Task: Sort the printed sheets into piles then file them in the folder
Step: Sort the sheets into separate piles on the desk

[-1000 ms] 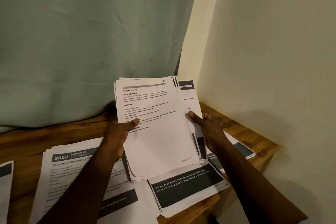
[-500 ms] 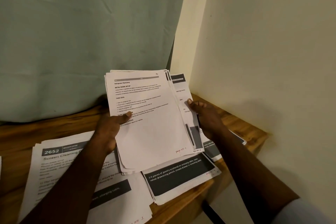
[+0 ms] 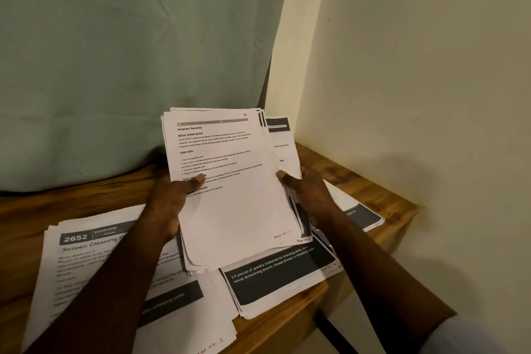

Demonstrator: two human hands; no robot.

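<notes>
Overlapping sheets [image 3: 230, 204] in both hands [image 3: 169, 204] [image 3: 313, 195], lower pages [image 3: 280, 146] mostly hidden.

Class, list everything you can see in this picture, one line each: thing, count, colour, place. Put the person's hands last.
Stack of white printed sheets: one, white with black text, held up above the table.
Paper pile headed "2652 Bedroom": one, white with dark bands, table's left side.
Paper pile with jewelry text: one, white with a dark band, table's front edge.
Paper pile at the right edge: one, white with a dark band, partly hidden by the right hand.
Brown wooden table: one, under the piles.
Pale green curtain: one, behind the table.
Cream wall: one, right.
Left hand: grips the stack's left edge.
Right hand: grips its right edge.
</notes>
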